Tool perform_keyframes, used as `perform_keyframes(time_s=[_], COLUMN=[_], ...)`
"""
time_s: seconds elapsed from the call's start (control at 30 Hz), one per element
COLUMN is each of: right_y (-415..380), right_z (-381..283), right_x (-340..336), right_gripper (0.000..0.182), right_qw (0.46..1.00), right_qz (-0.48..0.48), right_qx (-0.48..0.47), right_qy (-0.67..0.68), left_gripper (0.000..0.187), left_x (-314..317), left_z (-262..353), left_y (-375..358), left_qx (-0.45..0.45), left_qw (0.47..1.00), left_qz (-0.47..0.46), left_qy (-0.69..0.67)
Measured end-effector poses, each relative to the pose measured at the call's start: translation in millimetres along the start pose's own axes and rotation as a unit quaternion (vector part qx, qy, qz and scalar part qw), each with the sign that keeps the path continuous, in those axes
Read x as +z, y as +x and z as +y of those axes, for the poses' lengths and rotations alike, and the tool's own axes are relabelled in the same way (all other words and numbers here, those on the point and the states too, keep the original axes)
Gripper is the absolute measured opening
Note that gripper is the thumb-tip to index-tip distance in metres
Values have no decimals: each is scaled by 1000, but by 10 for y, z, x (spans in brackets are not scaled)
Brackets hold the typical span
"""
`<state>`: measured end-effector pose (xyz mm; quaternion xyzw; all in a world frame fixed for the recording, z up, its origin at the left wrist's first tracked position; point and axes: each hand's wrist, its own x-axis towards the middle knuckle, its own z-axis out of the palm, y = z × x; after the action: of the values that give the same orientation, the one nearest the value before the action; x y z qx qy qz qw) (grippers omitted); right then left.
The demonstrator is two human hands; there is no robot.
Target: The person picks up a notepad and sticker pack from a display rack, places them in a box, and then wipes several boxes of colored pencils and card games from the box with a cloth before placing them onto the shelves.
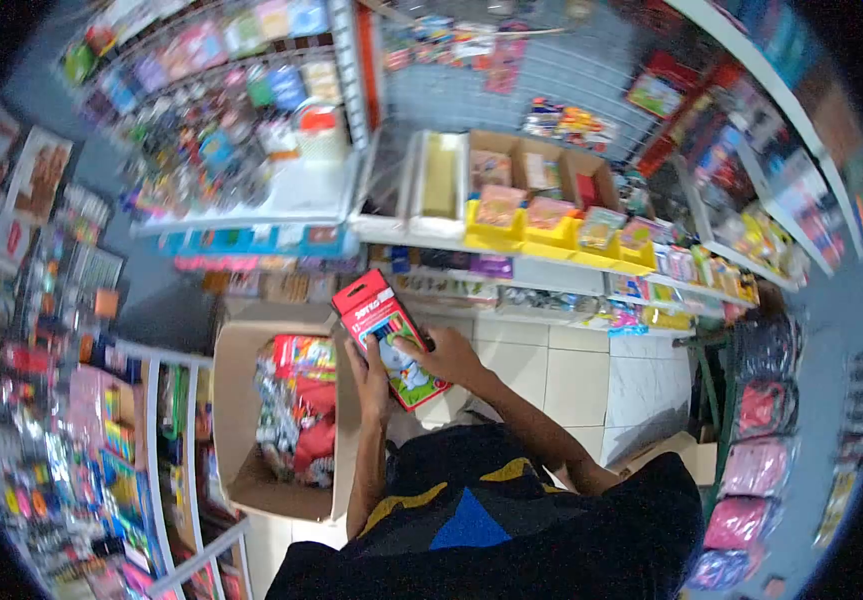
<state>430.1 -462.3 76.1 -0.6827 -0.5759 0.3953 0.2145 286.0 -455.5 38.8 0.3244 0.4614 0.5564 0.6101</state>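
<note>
A flat red box of colored pencils point(384, 318) is held up in front of my body, tilted, its front with a green picture facing me. My left hand point(372, 380) grips its left edge, with the thumb lying on the front. From the other side my right hand point(450, 358) closes on the right edge, its thumb also across the picture. The fingers behind the box are hidden. Just left of my left hand stands an open cardboard carton point(346, 440) holding red items and several plastic-wrapped packs point(303, 352).
Ahead is a shelf with yellow display bins point(551, 245) and cardboard boxes point(491, 145). Packed shelves point(156, 430) line the left. Wrapped pink bundles point(751, 465) stack along the right. Tiled floor point(576, 375) shows beyond my right arm.
</note>
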Motion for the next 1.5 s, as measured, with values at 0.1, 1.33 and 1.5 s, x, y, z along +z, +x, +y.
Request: perform_keyframes(time_s=[0.1,1.33,1.5], right_y=[-226,118,263], right_z=[329,1972,1878], right_x=[-499,-2403,-2386], right_gripper=[54,53,52], right_qw=[999,956,952], right_qz=[37,225,230], right_qx=[-2,-74,-29], right_qy=[23,170,199], left_gripper=[38,46,44], left_x=[439,3123,3152], left_z=[-395,-1182,-1108], left_y=[-59,527,687], left_qx=[1,-112,-81], left_qw=[998,968,974], left_qz=[-42,-222,-212], left_qy=[39,-14,28])
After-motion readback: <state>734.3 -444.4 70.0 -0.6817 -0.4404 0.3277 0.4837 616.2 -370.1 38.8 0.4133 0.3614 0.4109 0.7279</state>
